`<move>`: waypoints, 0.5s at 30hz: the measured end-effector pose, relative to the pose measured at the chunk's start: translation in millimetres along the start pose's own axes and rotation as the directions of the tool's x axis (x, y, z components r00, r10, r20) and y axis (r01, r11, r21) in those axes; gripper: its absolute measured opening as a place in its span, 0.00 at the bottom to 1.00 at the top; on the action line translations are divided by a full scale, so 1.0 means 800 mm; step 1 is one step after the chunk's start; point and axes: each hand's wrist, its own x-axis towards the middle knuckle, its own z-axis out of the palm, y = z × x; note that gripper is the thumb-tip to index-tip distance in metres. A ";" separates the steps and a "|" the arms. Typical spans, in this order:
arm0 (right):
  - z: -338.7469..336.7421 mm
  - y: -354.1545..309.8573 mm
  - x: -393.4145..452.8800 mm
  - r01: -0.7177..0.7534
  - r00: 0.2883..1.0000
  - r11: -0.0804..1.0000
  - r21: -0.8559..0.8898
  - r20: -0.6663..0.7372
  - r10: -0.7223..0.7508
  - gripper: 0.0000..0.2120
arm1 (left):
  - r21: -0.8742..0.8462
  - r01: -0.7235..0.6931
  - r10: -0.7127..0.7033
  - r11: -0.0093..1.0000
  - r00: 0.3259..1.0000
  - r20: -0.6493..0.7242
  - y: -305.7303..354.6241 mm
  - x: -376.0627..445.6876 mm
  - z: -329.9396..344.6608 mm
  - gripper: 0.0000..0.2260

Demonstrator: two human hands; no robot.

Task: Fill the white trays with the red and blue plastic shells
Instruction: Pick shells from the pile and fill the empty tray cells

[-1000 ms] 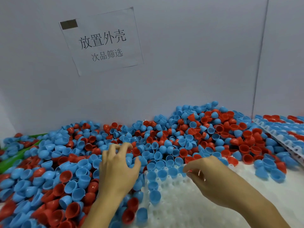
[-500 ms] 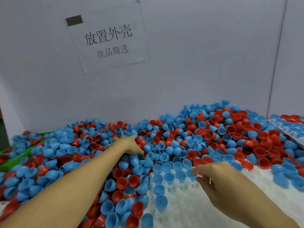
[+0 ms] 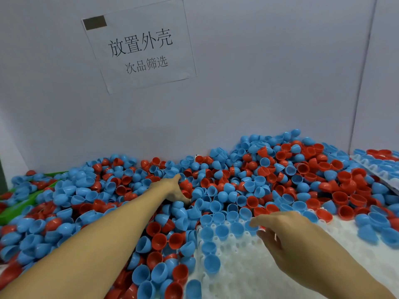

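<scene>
The left hand [image 3: 172, 188] reaches deep into the heap of red and blue shells [image 3: 269, 180], fingers buried so I cannot tell its grip. The right hand [image 3: 287, 236] hovers loosely spread over the white tray [image 3: 248, 275], fingertips touching a seated blue shell [image 3: 251, 227].

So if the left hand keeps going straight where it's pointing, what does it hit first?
The left hand points away into the pile of shells, its fingertips already among them. It would likely push into the blue shells just ahead, well before the back wall; exact depth is unclear.
</scene>
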 end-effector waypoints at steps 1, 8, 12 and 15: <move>0.000 0.000 0.000 0.001 1.000 1.000 -0.003 0.002 -0.001 0.15 | -0.001 -0.032 0.032 0.999 0.998 -0.045 -0.003 0.000 0.002 0.47; 0.000 0.001 -0.001 0.016 1.000 1.000 0.001 -0.008 -0.016 0.15 | -0.063 -0.093 0.077 0.994 0.974 -0.213 -0.025 0.000 0.008 0.34; -0.002 0.003 -0.001 0.020 0.999 1.000 0.013 -0.026 -0.020 0.15 | -0.264 -0.113 0.019 0.958 0.942 -0.335 -0.031 0.003 0.000 0.28; -0.002 0.004 -0.001 0.023 0.999 1.000 0.014 -0.033 -0.022 0.14 | -0.466 -0.145 -0.065 0.873 0.912 -0.405 -0.035 0.005 -0.013 0.24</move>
